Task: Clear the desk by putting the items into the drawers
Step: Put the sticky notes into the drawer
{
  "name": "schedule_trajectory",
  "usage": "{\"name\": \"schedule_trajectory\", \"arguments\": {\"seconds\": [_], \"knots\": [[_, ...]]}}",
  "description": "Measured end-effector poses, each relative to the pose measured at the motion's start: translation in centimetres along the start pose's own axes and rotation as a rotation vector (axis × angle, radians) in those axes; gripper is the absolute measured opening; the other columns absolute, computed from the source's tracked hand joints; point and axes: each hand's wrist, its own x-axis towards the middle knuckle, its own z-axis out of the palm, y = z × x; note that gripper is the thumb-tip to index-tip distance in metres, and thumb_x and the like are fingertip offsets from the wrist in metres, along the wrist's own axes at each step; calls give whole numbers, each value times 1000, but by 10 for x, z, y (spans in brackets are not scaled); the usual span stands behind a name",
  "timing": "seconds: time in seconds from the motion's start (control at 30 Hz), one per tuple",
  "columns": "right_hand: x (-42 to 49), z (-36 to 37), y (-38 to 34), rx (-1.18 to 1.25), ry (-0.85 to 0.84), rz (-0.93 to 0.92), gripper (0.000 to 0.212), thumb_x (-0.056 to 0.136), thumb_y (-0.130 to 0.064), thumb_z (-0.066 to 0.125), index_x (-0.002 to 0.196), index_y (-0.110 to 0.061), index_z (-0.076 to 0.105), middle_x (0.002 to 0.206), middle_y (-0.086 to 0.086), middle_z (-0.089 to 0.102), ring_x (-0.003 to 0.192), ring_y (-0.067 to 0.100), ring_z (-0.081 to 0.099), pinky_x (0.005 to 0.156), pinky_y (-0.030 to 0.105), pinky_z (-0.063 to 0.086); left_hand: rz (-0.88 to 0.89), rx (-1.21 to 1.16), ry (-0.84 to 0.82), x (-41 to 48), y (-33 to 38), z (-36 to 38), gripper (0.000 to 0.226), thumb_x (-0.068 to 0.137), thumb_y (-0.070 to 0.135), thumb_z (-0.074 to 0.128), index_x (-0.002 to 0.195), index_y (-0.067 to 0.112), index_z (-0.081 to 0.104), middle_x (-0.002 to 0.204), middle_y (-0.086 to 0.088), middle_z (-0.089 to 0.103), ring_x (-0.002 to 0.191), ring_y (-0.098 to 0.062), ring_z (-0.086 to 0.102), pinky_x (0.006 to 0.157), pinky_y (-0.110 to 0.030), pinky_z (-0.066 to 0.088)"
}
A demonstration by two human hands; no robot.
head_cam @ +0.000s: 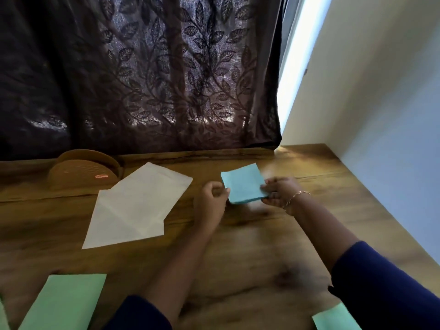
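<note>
While loose sheets lie left, the blue paper (pixel 242 183) is between both hands toward the desk's (pixel 238 270) back right corner.
At the near left corner a green sheet (pixel 64 301), at the back edge a brown round stand (pixel 83 172), then a white sheet (pixel 140 206); none blocks the way. Curled against the paper's left edge, the left hand (pixel 210 198) may or may not grip; I cannot tell. Opposite, the right hand (pixel 279 189) pinches the right edge. Light and limp, it is best pinched flat at opposite edges. Near the right end of the front edge lies a green slip (pixel 335 317).

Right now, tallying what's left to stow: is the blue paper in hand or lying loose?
In hand: right hand pinches the blue paper by its right edge, left hand curls on its left. Off the desk? Cannot tell.
</note>
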Motion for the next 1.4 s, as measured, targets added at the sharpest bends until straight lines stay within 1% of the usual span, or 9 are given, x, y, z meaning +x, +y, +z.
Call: {"name": "schedule_trajectory", "arguments": {"seconds": [0.13, 0.37, 0.5, 0.63, 0.77, 0.93, 1.03, 1.13, 1.4], "knots": [[-51, -21, 25, -107, -51, -45, 19, 80, 10, 59, 78, -8, 54, 65, 6, 58, 42, 9, 57, 41, 18, 51, -32, -99, -60, -40, 0, -4, 24, 83, 5, 65, 105, 13, 58, 104, -8, 64, 96, -21, 62, 82, -40, 55], [-122, -58, 83, -477, -94, -168, 23, 79, 4, 65, 102, 5, 62, 69, 6, 59, 44, 7, 56, 39, 17, 45, -102, -169, -218, -142, -24, -20, 31, 77, -13, 63, 82, 16, 53, 75, -6, 56, 65, -15, 58, 49, -24, 54], [-157, -71, 113, -750, -87, -270, 41, 77, -3, 68, 115, -10, 58, 68, 0, 58, 55, 16, 58, 52, 29, 54, -130, -86, -214, -189, -42, -21, 36, 76, -14, 63, 93, 15, 50, 72, -3, 51, 59, -13, 54, 46, -18, 49], [-184, -73, 134, -999, -74, -362, 49, 79, -14, 67, 124, -22, 50, 70, -8, 56, 69, 16, 57, 74, 37, 53, -111, 168, -172, -221, -57, -20, 54, 76, -3, 69, 118, 21, 46, 76, 2, 54, 69, -14, 55, 66, -32, 50], [-199, -70, 148, -1242, -67, -408, 46, 85, -23, 59, 127, -18, 43, 102, 5, 65, 102, 25, 58, 78, 31, 43, -77, 317, -162, -241, -61, -21, 61, 82, 6, 65, 137, 18, 40, 79, 8, 51, 78, -13, 55, 70, -29, 46], [-204, -61, 162, -1463, -20, -436, 33, 89, -17, 50, 120, -8, 40, 113, 12, 60, 105, 30, 56, 70, 31, 36, 39, 497, -127, -252, -58, -20, 42, 84, 9, 60, 125, 13, 54, 95, -1, 57, 86, -15, 55, 69, -25, 40], [-206, -58, 166, -1519, -2, -436, 26, 90, -14, 48, 115, -7, 44, 115, 13, 58, 106, 30, 56, 81, 35, 43, 92, 541, -89, -256, -58, -16, 42, 86, 12, 59, 128, 16, 51, 113, -1, 52, 92, -10, 50, 70, -16, 33], [-211, -58, 165, -1514, 40, -503, 25, 90, -15, 47, 114, -9, 45, 116, 11, 58, 104, 31, 57, 74, 33, 42, 127, 513, -87, -259, -59, -18, 45, 87, 14, 61, 130, 16, 49, 118, 0, 48, 100, -13, 53, 77, -19, 40], [-227, -39, 166, -1232, -5, -915, 25, 90, -28, 55, 114, -23, 57, 109, -4, 63, 92, 24, 62, 66, 28, 40, 213, 372, 87, -280, -85, -58, 32, 83, 14, 66, 113, 19, 60, 99, 9, 48, 89, -5, 50, 73, -15, 40]]}}
